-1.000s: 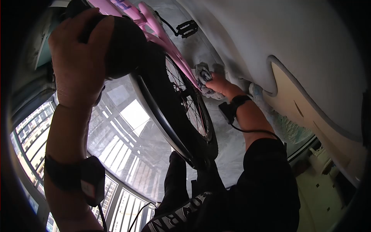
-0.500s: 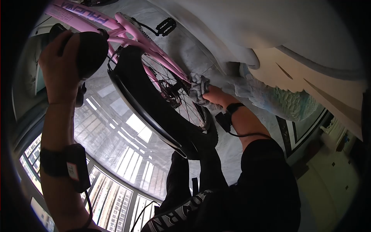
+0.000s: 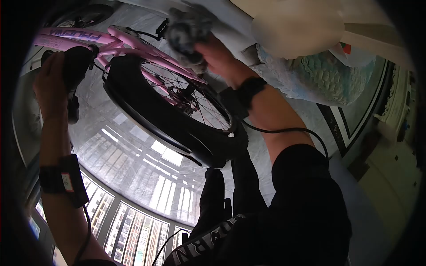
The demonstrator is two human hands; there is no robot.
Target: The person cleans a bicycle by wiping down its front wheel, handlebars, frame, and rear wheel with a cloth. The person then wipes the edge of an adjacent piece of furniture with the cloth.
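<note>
A pink bicycle [image 3: 128, 41] stands tilted across the view, its black rear wheel and fender [image 3: 146, 104] nearest me. My left hand [image 3: 48, 84] is closed on the black saddle [image 3: 80, 64], its fingers over the edge. A crumpled grey cloth [image 3: 184, 37], smeared by motion, is bunched in my right hand [image 3: 215, 55]. That hand is above the far side of the rear frame tubes, close to the pedal [image 3: 162, 27]; whether the cloth touches the frame I cannot tell.
A plastic-wrapped pale bundle [image 3: 319, 75] lies at the right, beside a beige rounded surface [image 3: 297, 26]. Shiny grey tiles [image 3: 133, 146] cover the floor, with a dark-and-white border [image 3: 341, 128]. Windows [image 3: 133, 226] line the lower left. My legs [image 3: 212, 195] are just behind the wheel.
My right hand has moved with the cloth from beside the rear wheel up and forward towards the pedal. The view has shifted, and my left hand stays on the saddle.
</note>
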